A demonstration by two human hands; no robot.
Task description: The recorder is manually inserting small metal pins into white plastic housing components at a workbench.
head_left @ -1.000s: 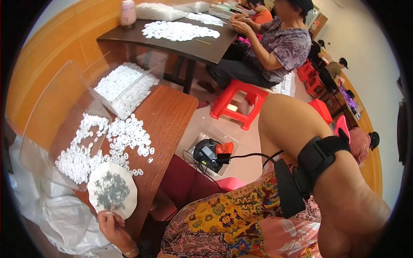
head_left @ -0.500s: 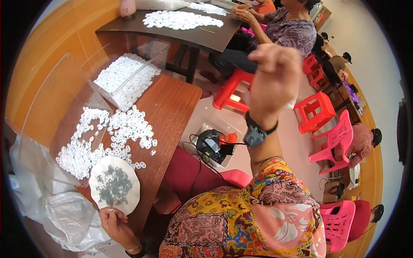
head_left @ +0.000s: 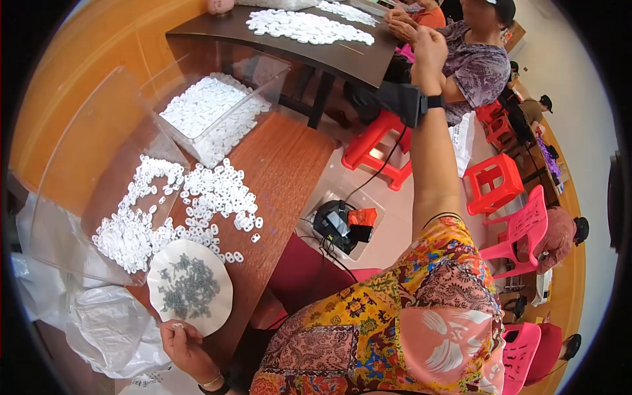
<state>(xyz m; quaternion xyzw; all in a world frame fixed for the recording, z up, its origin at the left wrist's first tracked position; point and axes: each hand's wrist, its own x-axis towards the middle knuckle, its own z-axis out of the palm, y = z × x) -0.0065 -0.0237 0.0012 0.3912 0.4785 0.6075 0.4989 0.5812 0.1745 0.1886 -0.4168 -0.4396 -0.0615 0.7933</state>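
At the lower left, my left hand (head_left: 183,347) is closed in a pinch on a small white piece (head_left: 177,325), next to the rim of a cream plate (head_left: 222,308). The plate bears a heap of tiny grey parts (head_left: 189,287). Small white oval pieces with holes (head_left: 220,199) lie scattered on the brown table beyond it. My right hand (head_left: 429,58) is raised far up on an outstretched arm, near a seated person's hands. Its fingers are drawn together; what they hold, if anything, cannot be made out. A dark device is strapped at my right wrist.
A clear bin full of white pieces (head_left: 209,118) and an open clear container (head_left: 89,164) stand on the brown table (head_left: 283,164). More white pieces cover the dark table (head_left: 217,29). Red stools (head_left: 490,184), a floor box with cables (head_left: 368,253) and plastic bags (head_left: 108,326) surround me.
My right arm has straightened and reached farther away, and its fingers have come into sharper view. My left hand keeps its pinch beside the plate. The whole view has shifted slightly.
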